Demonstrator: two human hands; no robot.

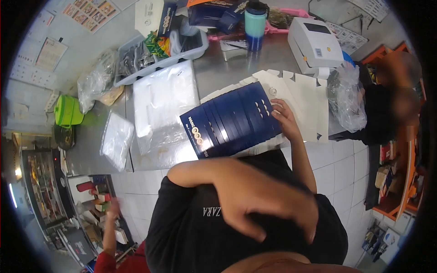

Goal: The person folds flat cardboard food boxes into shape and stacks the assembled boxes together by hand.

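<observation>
Several dark blue printed flat box blanks (232, 120) lie overlapped like a fan on the steel table, with gold rings and white lettering at their lower left. My right hand (284, 119) is at their right edge, its bent fingers gripping the upper right side. Beneath and behind them spread cream-white blanks (307, 102) with notched edges. Close to the camera, in front of my black shirt, hangs my left hand (268, 200). Its thumb and fingers are apart with nothing between them, and the fingertips are slightly blurred.
White plastic-wrapped packs (166, 98) lie left of the blanks. Behind stand a plastic bin (193, 50), a teal-and-blue bottle (255, 29) and a white label printer (315, 45). A clear bag (348, 98) is at right. Other people stand at right and lower left.
</observation>
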